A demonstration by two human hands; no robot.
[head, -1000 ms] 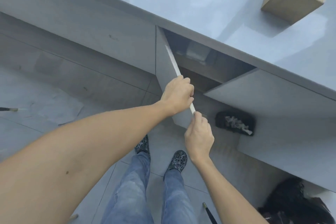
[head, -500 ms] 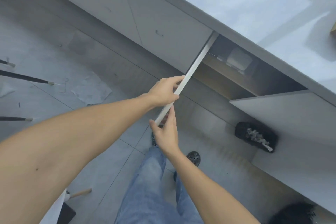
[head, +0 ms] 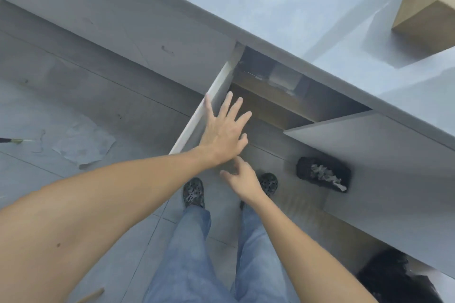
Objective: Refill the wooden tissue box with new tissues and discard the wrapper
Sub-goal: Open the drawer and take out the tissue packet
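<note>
Left hand (head: 222, 130) is spread flat, fingers splayed, palm against the inner face of the grey flat-panel cabinet door (head: 211, 108) on the left; no grip on anything, probably just pressing the door wide so the opening is clear. Right hand (head: 242, 177) hangs lower, near the left wrist, fingers loosely curled and apart, holding nothing.

Second grey door panel (head: 369, 145) on the right is also swung out. Between them, the dark cabinet interior (head: 283, 96) shows a wooden-toned shelf with a pale plastic-wrapped pack (head: 280, 79) on it. Likely the new tissues, but too blurred to confirm.

Light-brown wooden tissue box (head: 428, 5) sits on the glossy grey counter (head: 270, 2), far right, well apart from both hands and partly cut by the frame edge.

Judgement: early step, fetching the refill. Next is a reach into the cabinet for the pack.
</note>
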